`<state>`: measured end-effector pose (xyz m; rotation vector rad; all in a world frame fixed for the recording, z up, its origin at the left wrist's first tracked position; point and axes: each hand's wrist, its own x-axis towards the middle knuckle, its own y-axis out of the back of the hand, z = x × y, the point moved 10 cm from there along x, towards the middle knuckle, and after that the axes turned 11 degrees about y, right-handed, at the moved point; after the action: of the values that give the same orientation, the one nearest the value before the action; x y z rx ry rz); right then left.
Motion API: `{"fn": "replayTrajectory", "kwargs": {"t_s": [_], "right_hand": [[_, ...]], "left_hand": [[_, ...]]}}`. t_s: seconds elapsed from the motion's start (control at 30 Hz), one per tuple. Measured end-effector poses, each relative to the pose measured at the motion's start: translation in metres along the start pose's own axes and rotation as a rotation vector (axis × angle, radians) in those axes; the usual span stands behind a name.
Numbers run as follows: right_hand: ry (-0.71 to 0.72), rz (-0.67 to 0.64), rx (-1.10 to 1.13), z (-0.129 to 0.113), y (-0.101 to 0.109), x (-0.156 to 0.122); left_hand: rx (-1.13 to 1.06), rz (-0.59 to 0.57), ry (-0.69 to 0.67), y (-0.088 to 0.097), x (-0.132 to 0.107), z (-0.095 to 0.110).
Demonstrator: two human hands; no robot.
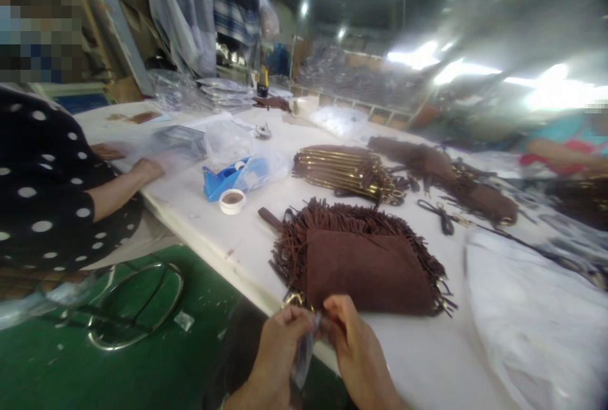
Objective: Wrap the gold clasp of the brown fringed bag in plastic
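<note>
Pinching a small clear plastic wrap (304,350) between them, the left hand (275,350) and the right hand (356,350) are both closed on it at the near edge of the white worktop (427,359), close together so the thin film stays tight. Just behind them lies a brown suede fringed bag (365,264), soft and flat, with a gold metal clasp (294,299) beside the fingers. Further back, a stack of gold-trimmed bags (346,169) and a tape roll (232,201) rest.

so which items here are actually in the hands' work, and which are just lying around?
In hand:
left hand and right hand pinching a small clear plastic piece
brown suede fringed bag beside them

Lying about:
white tape roll
blue plastic packet
stack of gold-trimmed brown straps
white table
</note>
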<state>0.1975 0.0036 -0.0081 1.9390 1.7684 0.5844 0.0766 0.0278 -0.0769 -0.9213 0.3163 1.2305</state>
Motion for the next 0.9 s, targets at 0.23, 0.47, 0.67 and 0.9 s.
{"fn": "replayTrajectory", "kwargs": {"t_s": [0.23, 0.47, 0.67, 0.9], "right_hand": [[0.178, 0.201, -0.076, -0.011, 0.007, -0.015], [0.148, 0.154, 0.135, -0.008, 0.005, -0.011], [-0.103, 0.309, 0.227, 0.019, 0.002, -0.026], [-0.010, 0.400, 0.072, 0.013, -0.006, -0.042]], "left_hand": [[-0.038, -0.044, 0.061, -0.009, -0.011, 0.002], [-0.121, -0.047, 0.109, -0.012, -0.013, -0.001], [-0.102, -0.022, 0.054, -0.009, -0.009, -0.008], [0.000, 0.049, -0.075, 0.001, -0.011, -0.016]]}}
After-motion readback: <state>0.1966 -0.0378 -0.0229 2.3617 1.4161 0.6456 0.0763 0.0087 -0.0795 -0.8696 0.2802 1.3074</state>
